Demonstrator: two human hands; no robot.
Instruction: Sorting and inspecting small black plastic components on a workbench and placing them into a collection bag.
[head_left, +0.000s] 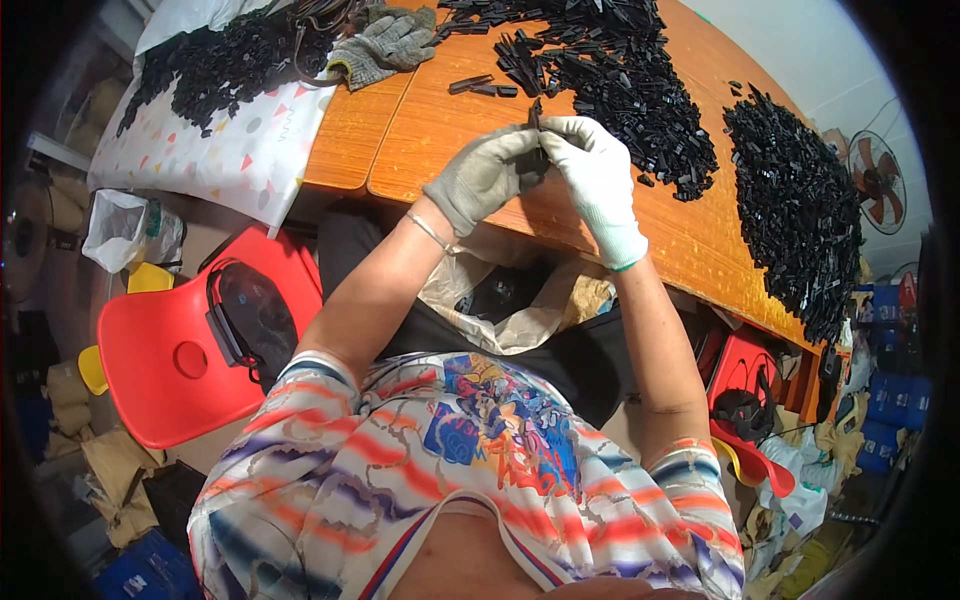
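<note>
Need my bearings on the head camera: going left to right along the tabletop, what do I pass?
Patterned cloth heaped with black parts → grey gloves lying on the table → left hand → right hand, both on one small black part → far-right pile of black parts.

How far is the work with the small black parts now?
Hard to tell what is done: separate heaps of black parts lie on the orange table, right and centre. In hand: left hand and right hand hold one black piece. Large heaps remain.
</note>
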